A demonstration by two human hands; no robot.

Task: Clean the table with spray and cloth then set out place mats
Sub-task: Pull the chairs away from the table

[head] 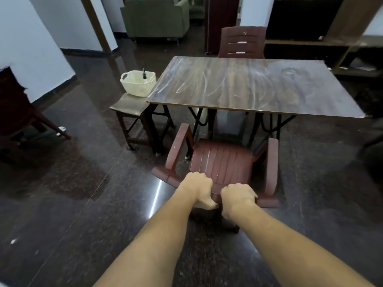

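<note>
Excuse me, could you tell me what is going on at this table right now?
A person grips the top of the backrest of a reddish-brown plastic armchair, left hand and right hand side by side. The armchair faces the wooden table at its near edge. The table's top carries whitish streaks. A cream basket stands on a stool by the table's left corner, something dark poking out of it. A second chair stands at the far side.

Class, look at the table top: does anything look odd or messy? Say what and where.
Yes: whitish looping streaks cross the dark table top, heaviest on its left half, like smeared residue.
</note>
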